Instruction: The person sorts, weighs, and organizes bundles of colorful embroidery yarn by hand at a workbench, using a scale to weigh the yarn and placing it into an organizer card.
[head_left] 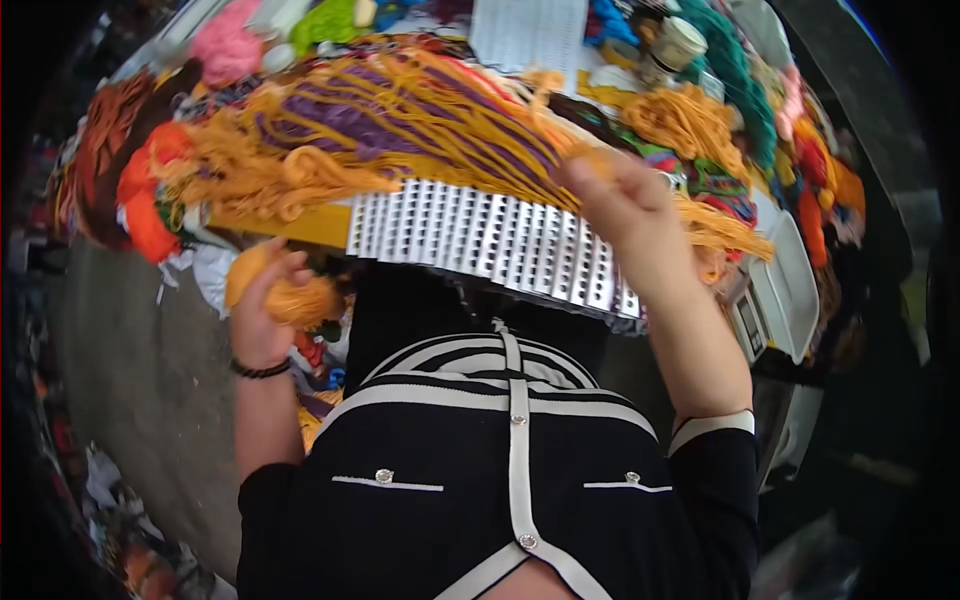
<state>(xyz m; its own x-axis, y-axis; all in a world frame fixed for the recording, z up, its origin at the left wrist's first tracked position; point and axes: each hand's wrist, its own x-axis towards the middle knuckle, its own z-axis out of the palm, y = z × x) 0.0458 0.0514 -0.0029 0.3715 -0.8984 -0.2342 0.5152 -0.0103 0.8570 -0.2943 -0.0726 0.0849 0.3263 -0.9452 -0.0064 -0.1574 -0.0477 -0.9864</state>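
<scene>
My left hand [268, 305] is wrapped round a bundle of orange yarn [300, 300], low at the left, beside the table's front edge. To the right, my right hand [625, 200] is closed over the right end of long orange and purple strands [430, 120]; a bit of orange yarn shows at its fingertips. Those strands lie across the table above a white strip board with rows of dark holes [480, 235]. Loose light orange yarn [300, 180] rests at their left end.
Around the table lie red-orange yarn [150, 190], pink yarn [228, 40], green yarn [335, 30] and teal yarn [735, 80]. A printed sheet [530, 35], a jar [678, 45] and a white tray with a display [790, 285] are there too.
</scene>
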